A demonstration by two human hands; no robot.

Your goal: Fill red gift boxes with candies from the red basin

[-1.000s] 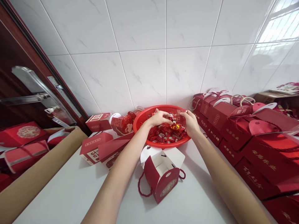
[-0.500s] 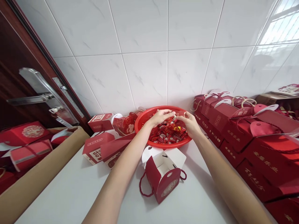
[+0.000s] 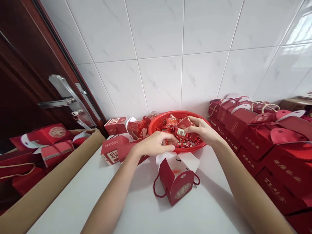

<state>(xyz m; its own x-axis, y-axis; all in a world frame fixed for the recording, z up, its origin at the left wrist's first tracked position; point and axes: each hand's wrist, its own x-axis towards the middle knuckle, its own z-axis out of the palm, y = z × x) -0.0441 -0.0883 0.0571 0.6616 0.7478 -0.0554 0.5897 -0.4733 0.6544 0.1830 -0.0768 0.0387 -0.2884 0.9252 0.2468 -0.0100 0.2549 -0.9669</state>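
Note:
My right hand pinches a red wrapped candy packet with a white printed label, above the red plastic basket. Loose red-wrapped candies fill much of that basket. At the basket's front left rim is my left hand, its thumb and fingers apart and nothing visible in it. Just below it stands an open dark red gift box with white inner walls, raised flaps and a red cord handle. A blurred orange-red thing shows inside the box.
Several red gift boxes stand left of the basket on the white table. Stacked red boxes line the right side. At left, a cardboard carton holds more boxes beside a dark door. White tiles back the table.
My hands have moved apart. The left came back toward the gift box, while the right now holds up a candy packet. Orange-red shows inside the box, which looked empty before. The view has shifted left.

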